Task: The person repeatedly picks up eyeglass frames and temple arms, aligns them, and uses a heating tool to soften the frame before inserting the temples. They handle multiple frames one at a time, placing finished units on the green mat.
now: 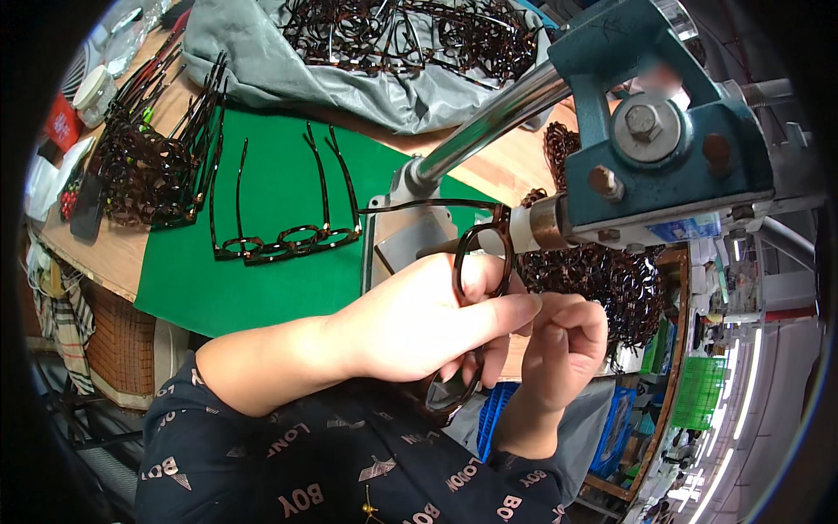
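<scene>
My left hand [423, 319] is closed around a dark brown tortoiseshell eyeglass frame [502, 217], held on end with one rim above the other. One temple of it stretches leftward, over the base of the machine. Close to the left fingertips, my right hand [563, 349] has its thumb and fingers pinched together; whatever may be between them is too small or hidden. Just beyond the upper rim is the pale, cylindrical tip [522, 229] of the teal machine [583, 188]; I cannot tell whether the frame touches it.
On the green mat [183, 288] lie a few eyeglass frames [297, 240]. Bunched frames [148, 175] sit to the left, and a heap of dark frames [410, 39] rests on grey cloth [236, 70] at the back. More brown pieces [602, 284] hang or pile at the right.
</scene>
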Action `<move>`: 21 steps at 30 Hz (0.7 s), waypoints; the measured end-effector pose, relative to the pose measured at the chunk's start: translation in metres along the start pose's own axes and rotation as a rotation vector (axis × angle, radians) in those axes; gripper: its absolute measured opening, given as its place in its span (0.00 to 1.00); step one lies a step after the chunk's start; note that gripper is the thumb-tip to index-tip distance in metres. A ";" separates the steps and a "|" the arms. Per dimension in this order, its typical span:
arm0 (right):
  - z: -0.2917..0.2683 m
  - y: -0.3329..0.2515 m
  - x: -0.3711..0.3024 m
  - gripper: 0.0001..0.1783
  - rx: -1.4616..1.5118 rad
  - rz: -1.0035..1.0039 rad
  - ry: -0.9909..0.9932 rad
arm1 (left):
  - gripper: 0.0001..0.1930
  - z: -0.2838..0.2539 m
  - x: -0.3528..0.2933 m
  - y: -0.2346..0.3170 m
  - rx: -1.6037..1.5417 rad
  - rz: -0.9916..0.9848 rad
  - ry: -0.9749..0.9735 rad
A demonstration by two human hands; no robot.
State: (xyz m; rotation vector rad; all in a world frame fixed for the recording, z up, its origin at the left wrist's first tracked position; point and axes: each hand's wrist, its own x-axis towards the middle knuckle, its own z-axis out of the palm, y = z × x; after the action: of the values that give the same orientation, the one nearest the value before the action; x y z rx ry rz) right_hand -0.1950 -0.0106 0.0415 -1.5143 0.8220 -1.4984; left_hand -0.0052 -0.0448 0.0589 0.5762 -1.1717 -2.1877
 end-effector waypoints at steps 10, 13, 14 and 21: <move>-0.022 -0.024 0.010 0.08 -0.167 -0.247 0.080 | 0.16 0.004 0.022 0.000 -0.051 0.028 0.009; -0.024 -0.046 0.028 0.09 -0.276 -0.390 0.108 | 0.16 0.008 0.026 0.000 -0.043 0.046 -0.010; -0.026 -0.057 0.037 0.11 -0.306 -0.475 0.084 | 0.17 0.010 0.027 -0.001 -0.062 0.062 0.002; 0.009 -0.168 0.117 0.20 0.019 -0.716 0.003 | 0.17 0.016 0.030 -0.009 -0.138 0.078 0.076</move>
State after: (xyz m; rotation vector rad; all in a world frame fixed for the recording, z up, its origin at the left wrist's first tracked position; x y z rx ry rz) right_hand -0.1943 -0.0400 0.2441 -1.9009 0.2548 -1.9958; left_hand -0.0400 -0.0513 0.0566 0.5413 -0.9788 -2.1408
